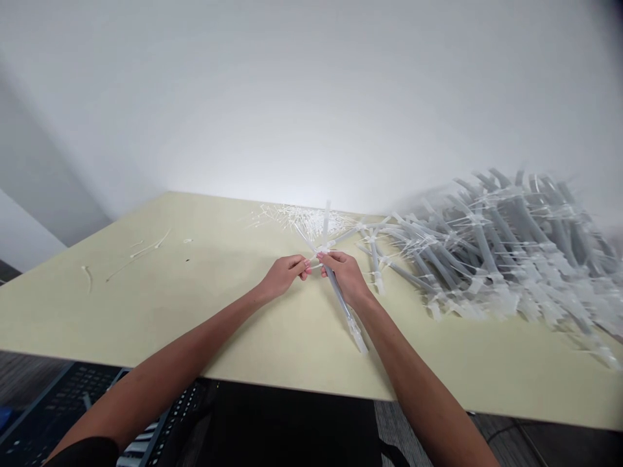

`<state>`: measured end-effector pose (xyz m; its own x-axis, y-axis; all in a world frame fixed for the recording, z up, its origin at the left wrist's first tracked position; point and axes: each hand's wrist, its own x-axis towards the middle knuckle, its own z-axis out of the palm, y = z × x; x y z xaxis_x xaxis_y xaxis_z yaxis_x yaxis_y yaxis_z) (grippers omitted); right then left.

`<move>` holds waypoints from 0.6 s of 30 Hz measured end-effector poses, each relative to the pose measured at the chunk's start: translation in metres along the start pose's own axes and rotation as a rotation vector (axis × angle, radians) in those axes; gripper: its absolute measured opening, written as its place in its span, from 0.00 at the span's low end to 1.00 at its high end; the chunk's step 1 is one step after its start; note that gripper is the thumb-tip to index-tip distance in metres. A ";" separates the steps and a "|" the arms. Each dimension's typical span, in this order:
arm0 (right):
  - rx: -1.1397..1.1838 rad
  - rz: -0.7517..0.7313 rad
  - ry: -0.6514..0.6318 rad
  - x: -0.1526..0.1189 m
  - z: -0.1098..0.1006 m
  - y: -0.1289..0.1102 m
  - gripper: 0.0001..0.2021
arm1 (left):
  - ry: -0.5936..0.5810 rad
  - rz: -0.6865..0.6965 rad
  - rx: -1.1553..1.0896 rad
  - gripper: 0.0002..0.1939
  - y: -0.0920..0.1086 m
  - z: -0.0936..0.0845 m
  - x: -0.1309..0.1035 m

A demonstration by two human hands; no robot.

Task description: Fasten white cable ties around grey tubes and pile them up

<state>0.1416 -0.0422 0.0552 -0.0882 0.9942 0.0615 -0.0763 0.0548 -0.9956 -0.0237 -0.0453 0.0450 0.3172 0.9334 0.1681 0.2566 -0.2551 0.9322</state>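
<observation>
In the middle of the head view I hold a translucent plastic tube piece [341, 299] with white cable ties around its joints. My left hand [287, 274] is closed in a pinch on a thin white cable tie [315, 266] beside the upper joint. My right hand [344, 275] is closed on the tube just below that joint, its fingertips close to the left ones. From the joint a clear flat end [326, 224] points up toward the wall. The tube's lower end slants down to the right over the table. My fingers hide part of the joint.
A loose heap of white cable ties [311, 218] lies behind my hands. On the right is a large pile of similar tied tubes [491, 240], blurred in part. Several stray ties [150, 246] lie on the left of the table [195, 324]. Dark crates [48, 405] stand below its edge.
</observation>
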 end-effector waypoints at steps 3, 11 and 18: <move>-0.073 -0.061 0.048 0.000 0.000 0.002 0.16 | 0.032 0.006 0.045 0.19 0.000 0.004 -0.001; 0.026 0.085 -0.077 -0.001 -0.008 0.000 0.19 | 0.049 -0.038 0.141 0.25 -0.038 -0.028 0.044; 0.181 -0.009 -0.043 -0.003 -0.015 -0.025 0.17 | 0.193 -0.096 0.805 0.16 -0.076 -0.072 0.136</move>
<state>0.1590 -0.0452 0.0784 -0.1287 0.9887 0.0774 -0.2548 0.0424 -0.9661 -0.0654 0.1191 0.0203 0.1174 0.9684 0.2199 0.8722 -0.2064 0.4435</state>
